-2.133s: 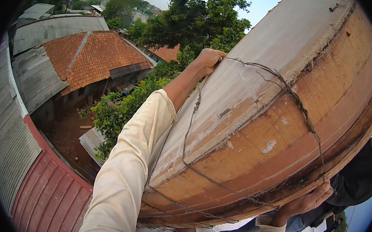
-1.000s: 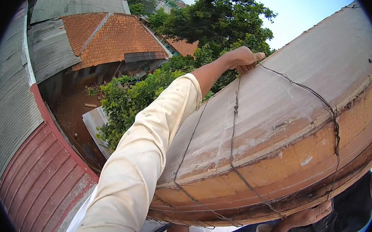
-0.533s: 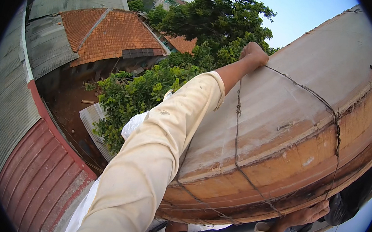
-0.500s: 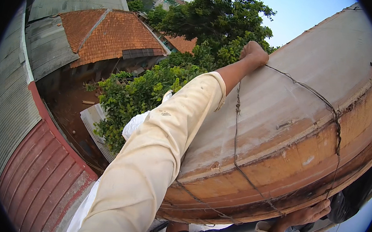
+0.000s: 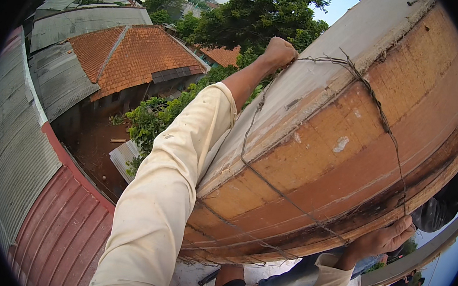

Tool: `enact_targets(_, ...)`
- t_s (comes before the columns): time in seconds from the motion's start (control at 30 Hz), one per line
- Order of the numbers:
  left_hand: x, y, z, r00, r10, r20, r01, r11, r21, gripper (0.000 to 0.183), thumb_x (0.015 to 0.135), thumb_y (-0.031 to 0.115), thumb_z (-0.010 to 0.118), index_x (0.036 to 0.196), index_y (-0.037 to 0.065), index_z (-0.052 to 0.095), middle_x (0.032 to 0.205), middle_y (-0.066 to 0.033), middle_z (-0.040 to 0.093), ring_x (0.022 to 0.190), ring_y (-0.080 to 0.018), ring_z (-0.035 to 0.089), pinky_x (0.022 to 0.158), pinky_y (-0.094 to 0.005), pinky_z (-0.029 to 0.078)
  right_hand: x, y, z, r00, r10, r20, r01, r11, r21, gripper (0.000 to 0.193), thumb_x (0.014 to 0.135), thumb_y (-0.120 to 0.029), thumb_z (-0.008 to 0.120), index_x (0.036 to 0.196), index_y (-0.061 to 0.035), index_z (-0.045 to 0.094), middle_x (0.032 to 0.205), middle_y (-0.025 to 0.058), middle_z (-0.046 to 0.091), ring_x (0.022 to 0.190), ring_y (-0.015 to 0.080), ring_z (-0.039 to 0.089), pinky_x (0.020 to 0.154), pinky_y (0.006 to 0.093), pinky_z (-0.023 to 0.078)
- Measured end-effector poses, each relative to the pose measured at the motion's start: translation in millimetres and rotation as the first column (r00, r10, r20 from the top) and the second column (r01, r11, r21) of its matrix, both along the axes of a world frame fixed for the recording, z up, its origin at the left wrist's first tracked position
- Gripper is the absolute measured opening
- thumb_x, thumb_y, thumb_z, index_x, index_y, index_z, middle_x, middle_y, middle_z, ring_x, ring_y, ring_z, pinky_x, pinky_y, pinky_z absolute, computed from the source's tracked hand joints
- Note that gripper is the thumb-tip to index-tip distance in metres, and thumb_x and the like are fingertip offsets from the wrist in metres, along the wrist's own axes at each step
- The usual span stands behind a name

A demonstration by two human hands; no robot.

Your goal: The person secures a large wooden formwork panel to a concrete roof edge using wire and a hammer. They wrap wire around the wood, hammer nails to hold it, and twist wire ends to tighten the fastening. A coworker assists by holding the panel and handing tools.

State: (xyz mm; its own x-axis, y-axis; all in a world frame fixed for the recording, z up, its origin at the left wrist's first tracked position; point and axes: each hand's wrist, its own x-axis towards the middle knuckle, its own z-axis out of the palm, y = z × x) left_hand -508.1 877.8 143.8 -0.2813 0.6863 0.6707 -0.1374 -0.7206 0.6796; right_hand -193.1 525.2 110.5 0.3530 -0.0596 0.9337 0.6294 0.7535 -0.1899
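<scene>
Board (image 5: pixel 344 137): large, weathered, brown and grey planking, held up on a slant across the right of the view, from about 5 o'clock up to 1 o'clock. Pale worn face on top, orange-brown edge towards the viewer.

Wire (image 5: pixel 383 121): thin, dark, twisted, wrapped across the board in several strands; one runs from the top edge down to the lower edge.

Left hand (image 5: pixel 278 53): at 12 o'clock, arm in a cream sleeve stretched full length, fist closed at the board's upper edge where the wire starts. Whether it grips wire or wood, cannot tell.

Right hand (image 5: pixel 387 238): at 4 o'clock, fingers curled up under the board's lower edge, touching it beside the wire's lower end.

Tiled roof (image 5: pixel 130 55): orange, at 10 o'clock, well below.

Metal roofs (image 5: pixel 63 232): red and grey corrugated sheets, 7 to 9 o'clock.

Trees (image 5: pixel 261 18): green, behind the left hand.

Legs in jeans (image 5: pixel 296 277): at 6 o'clock, under the board.
</scene>
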Motion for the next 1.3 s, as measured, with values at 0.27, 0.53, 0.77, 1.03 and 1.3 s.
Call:
enact_targets(0.27,-92.2,-72.3,10.4,0.966,-0.124,0.227,0.136,0.99,-0.039,0.016,0.1,0.012,0.07,0.106,-0.002,0.074,0.085,-0.0087,0.073,0.066,-0.0139,0.067,0.056,-0.0252,0.054,-3.2,7.0,-2.7,0.995,0.099,-0.011,-0.099,0.994,0.043,0.032,0.116,-0.027,0.047,0.09,-0.0089,0.043,0.083,-0.0026,0.043,0.077,0.0045,0.037,0.07,0.0235,0.039)
enact_targets(0.53,-91.9,-323.1,-3.1,0.662,0.749,-0.014,-0.537,0.488,0.688,0.034,0.103,0.004,0.053,0.133,0.0,0.067,0.119,-0.0167,0.073,0.111,-0.0217,0.071,0.092,-0.0331,0.059,-6.9,9.9,6.9,0.986,0.131,0.103,-0.144,0.981,0.127,0.031,0.113,-0.019,0.052,0.087,-0.0036,0.045,0.084,0.0031,0.051,0.077,0.0106,0.041,0.071,0.028,0.039)
enact_targets(0.77,-9.3,-366.9,-29.9,0.837,0.521,-0.164,-0.341,0.733,0.589,0.036,0.105,0.016,0.065,0.139,0.005,0.065,0.139,-0.0143,0.064,0.128,-0.0258,0.063,0.11,-0.0402,0.051,-7.9,2.3,14.8,0.964,0.239,0.114,-0.249,0.965,0.081,0.033,0.113,-0.02,0.054,0.086,-0.0033,0.046,0.084,0.001,0.049,0.079,0.0086,0.04,0.073,0.0252,0.039)
enact_targets(1.03,0.3,-345.4,-17.5,0.665,0.747,0.001,-0.586,0.521,0.621,0.017,0.106,0.01,0.064,0.122,0.004,0.067,0.126,-0.0064,0.065,0.114,-0.0156,0.063,0.1,-0.0336,0.051,-4.8,2.8,24.2,0.968,0.204,0.145,-0.222,0.967,0.121,0.032,0.112,-0.019,0.056,0.086,-0.0015,0.049,0.077,0.0044,0.054,0.069,0.0108,0.045,0.064,0.0295,0.043)
enact_targets(1.3,6.3,-350.6,-10.5,0.713,0.695,0.092,-0.641,0.592,0.488,0.014,0.102,0.014,0.072,0.113,0.005,0.073,0.106,-0.0028,0.072,0.099,-0.0115,0.066,0.088,-0.0287,0.055,-3.8,4.3,31.0,0.948,0.282,0.148,-0.304,0.94,0.153,0.028,0.106,-0.011,0.065,0.083,-0.0024,0.051,0.075,0.0087,0.049,0.058,0.0194,0.046,0.054,0.0356,0.041)
